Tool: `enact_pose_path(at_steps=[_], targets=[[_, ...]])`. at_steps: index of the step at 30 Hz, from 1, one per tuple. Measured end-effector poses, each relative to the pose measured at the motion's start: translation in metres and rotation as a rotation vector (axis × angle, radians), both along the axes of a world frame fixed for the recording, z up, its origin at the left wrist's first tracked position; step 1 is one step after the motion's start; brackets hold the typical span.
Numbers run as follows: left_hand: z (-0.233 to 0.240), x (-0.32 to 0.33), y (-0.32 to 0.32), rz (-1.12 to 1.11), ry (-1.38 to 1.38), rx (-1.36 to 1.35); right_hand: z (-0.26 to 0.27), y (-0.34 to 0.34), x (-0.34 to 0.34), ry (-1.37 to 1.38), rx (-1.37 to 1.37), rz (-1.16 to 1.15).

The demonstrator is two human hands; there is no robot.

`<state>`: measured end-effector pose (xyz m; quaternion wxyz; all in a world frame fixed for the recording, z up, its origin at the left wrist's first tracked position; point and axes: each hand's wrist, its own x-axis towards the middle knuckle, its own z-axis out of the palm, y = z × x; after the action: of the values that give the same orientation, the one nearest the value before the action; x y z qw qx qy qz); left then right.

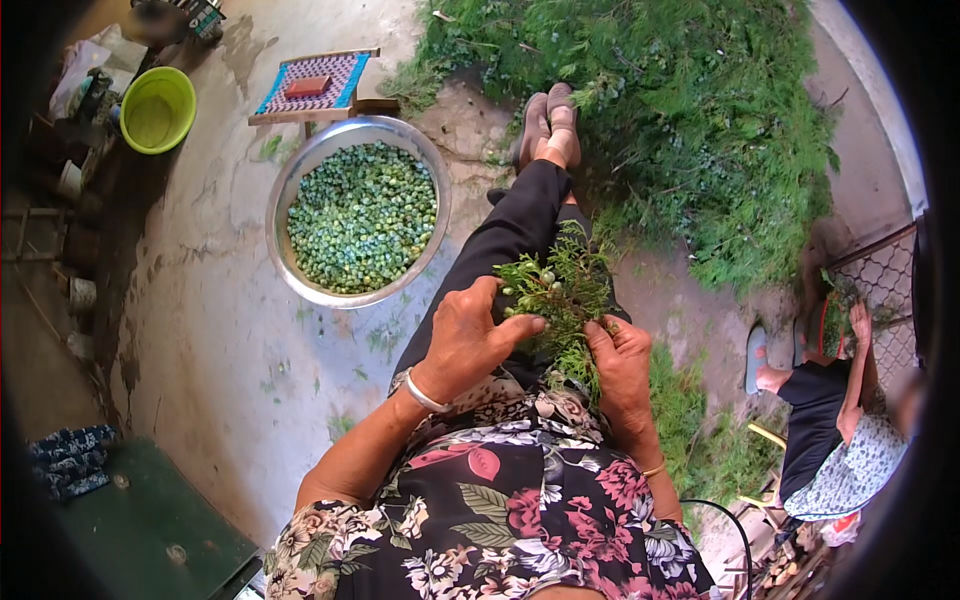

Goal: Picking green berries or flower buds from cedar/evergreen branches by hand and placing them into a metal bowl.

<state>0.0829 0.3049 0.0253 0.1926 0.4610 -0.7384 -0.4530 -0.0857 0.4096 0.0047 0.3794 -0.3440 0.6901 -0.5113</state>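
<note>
Above my lap, a green arborvitae sprig (574,289) with flat scaly foliage bears several small pale-green cones (546,277). My right hand (621,360) pinches it low on the right side between thumb and fingers. At the sprig's left edge is my left hand (469,334), thumb stretched over the foliage and apart from the forefinger. Its remaining fingertips are hidden, so whether they grip anything does not show. To the left of my legs, a wide metal basin (439,180) on the concrete floor holds a heap of loose green cones (360,217).
A big pile of cut arborvitae branches (697,135) lies ahead and right of my feet. Beyond the basin is a woven-top stool (341,71) with a red box (307,86) on it. A lime-green bucket (157,112) stands far left. At right sits another person (840,442) handling greenery.
</note>
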Motion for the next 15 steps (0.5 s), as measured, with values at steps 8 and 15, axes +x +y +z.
enact_pose_path(at_steps=[8, 15], targets=[[-0.020, 0.012, 0.006, -0.054, 0.333, 0.105, -0.002, 0.002, -0.001, -0.008, 0.051, 0.011], [-0.023, 0.024, 0.007, -0.124, 0.332, 0.301, -0.002, 0.003, 0.001, -0.035, 0.024, 0.012]])
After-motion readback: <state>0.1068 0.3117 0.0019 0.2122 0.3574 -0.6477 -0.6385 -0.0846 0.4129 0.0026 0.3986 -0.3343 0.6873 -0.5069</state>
